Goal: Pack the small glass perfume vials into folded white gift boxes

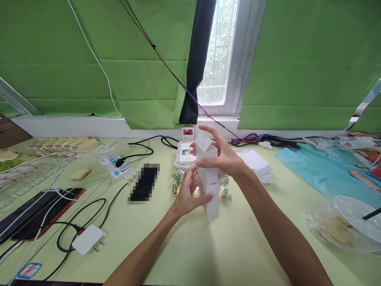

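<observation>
My right hand [224, 157] grips the upper part of a tall white paper carton [207, 174], with thumb and fingers on either side and its top flap standing up. Lower down, my left hand [188, 194] is closed around the white lower section [212, 205], thumb across its front. A seam shows between the two sections; whether they are one box or two stacked boxes I cannot tell. Small glass bottles [180, 178] lie just behind my left hand. Beside the carton on the right are pale round caps [224, 193], partly blocked by my right arm.
White printed boxes [185, 153] sit behind the hands, and white folded cartons [258, 165] lie to the right. On the left are a power strip [114, 165], a charger [89, 239], phones and looping cables. Blue plastic sheeting [300, 165] and a clear lidded container [342, 230] are right.
</observation>
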Motion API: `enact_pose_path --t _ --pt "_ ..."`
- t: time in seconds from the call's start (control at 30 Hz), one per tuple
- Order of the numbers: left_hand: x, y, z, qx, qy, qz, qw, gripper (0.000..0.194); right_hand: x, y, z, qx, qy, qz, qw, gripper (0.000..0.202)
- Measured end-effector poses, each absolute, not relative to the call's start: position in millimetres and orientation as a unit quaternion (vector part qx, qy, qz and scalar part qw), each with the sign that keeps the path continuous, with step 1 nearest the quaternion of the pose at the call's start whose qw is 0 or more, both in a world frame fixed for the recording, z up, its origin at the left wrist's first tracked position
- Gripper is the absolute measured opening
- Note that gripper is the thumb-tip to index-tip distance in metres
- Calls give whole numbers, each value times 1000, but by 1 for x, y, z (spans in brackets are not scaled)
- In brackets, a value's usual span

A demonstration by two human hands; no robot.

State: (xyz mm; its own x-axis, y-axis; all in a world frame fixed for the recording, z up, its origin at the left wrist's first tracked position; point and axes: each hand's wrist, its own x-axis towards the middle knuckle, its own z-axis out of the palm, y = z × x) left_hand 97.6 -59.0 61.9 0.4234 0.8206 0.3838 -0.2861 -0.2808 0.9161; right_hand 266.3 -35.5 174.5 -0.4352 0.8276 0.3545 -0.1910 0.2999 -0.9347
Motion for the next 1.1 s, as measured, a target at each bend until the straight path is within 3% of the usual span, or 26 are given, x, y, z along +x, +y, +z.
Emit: enact_pose_path --t 1.1 --pt "98 -59 67 627 202 498 564 73 265 -33 176 -264 -619 556 488 89"
